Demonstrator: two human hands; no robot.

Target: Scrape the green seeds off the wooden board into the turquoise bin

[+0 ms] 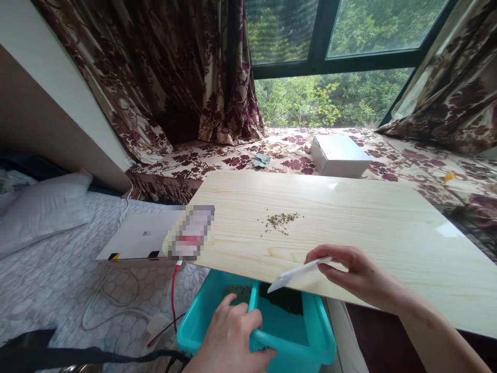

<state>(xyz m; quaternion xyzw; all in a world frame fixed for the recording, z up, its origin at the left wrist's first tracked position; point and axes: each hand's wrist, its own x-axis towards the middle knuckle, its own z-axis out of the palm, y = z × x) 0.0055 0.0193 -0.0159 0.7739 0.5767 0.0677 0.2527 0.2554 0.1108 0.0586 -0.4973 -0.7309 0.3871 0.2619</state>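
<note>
My right hand [355, 272] pinches a thin white card [297, 273] between thumb and fingers. The card tilts down to the left, over the table's near edge and the right compartment of a teal two-part bin [320, 331]. Dark loose material [285, 299] lies in that compartment. At the bin's middle divider, my left hand [236, 331] is closed over the plastic, its fingertips partly hidden. A few small bits [239, 291] show in the left compartment. Small greenish-brown grains [281, 221] are scattered on the pale wooden table [357, 217].
A pixelated phone-like object [192, 233] with a red cable [174, 290] lies on the table's left end. A white box [140, 235] rests on the bed. On the window ledge are another white box [339, 155] and a crumpled greenish packet [261, 160].
</note>
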